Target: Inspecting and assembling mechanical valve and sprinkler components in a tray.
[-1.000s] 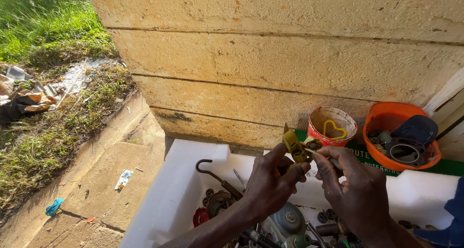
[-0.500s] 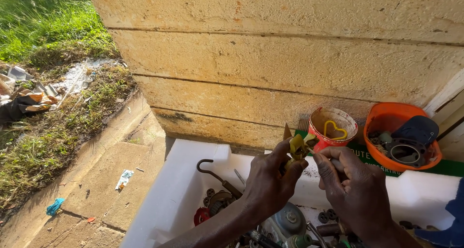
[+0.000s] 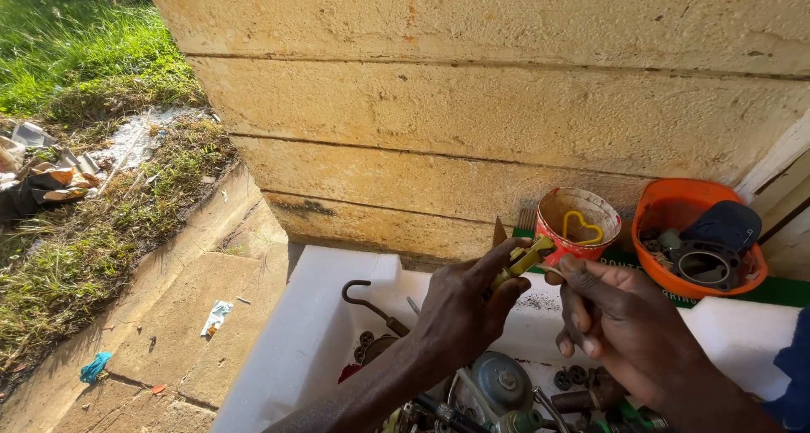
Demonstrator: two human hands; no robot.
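We've got both hands up over a white foam box set vs. a yellowish block wall. Our left hand is closed round a small yellow-green metal part, thumb & fingers pinching it so its tip pokes up past the knuckles, just in front of the box's far rim. Our right hand sits just beside it, index finger stretched to the part's end & touching or nearly touching it; other fingers curl loosely inward, and we can't tell if they pinch anything. Inside the box, below the hands: a dark metal hook, a round grey metal piece, small black rings & other mixed hardware, too jumbled to name. Behind the box, along the wall's foot, stands a red cup w/ a yellow heart-shaped loop in it, right behind the held part. Right of the cup is an orange bowl holding a dark cap-like piece & a grey ring part. Both rest on a green strip. Left of the box: concrete slabs w/ scraps of litter, then grass.
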